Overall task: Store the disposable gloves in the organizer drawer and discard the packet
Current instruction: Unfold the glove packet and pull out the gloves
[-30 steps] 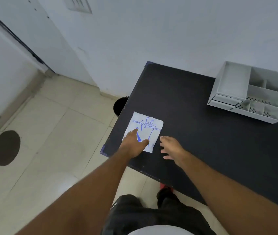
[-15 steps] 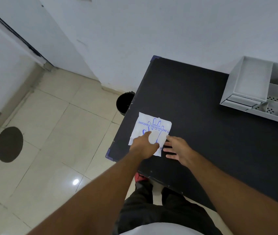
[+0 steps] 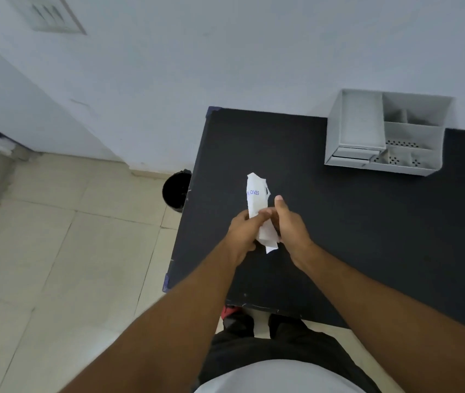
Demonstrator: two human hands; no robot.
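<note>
The white glove packet (image 3: 256, 195) with blue print is lifted off the black table (image 3: 367, 222) and stands on edge, crumpled, between both hands. My left hand (image 3: 244, 231) grips its lower left side. On the right side, my right hand (image 3: 289, 222) closes on it with the thumb up. The packet's lower end pokes out below the hands. A grey desk organizer (image 3: 384, 134) sits at the table's far edge against the wall; its small drawer (image 3: 351, 154) at the lower left looks pushed in.
A black waste bin (image 3: 176, 190) stands on the tiled floor beside the table's left edge. The white wall runs behind the table. My feet show under the table's near edge. A dark round patch marks the floor far left.
The packet lay flat on the table under my left fingers; now both hands have picked it up and hold it folded upright. The view has shifted right, toward the organizer.
</note>
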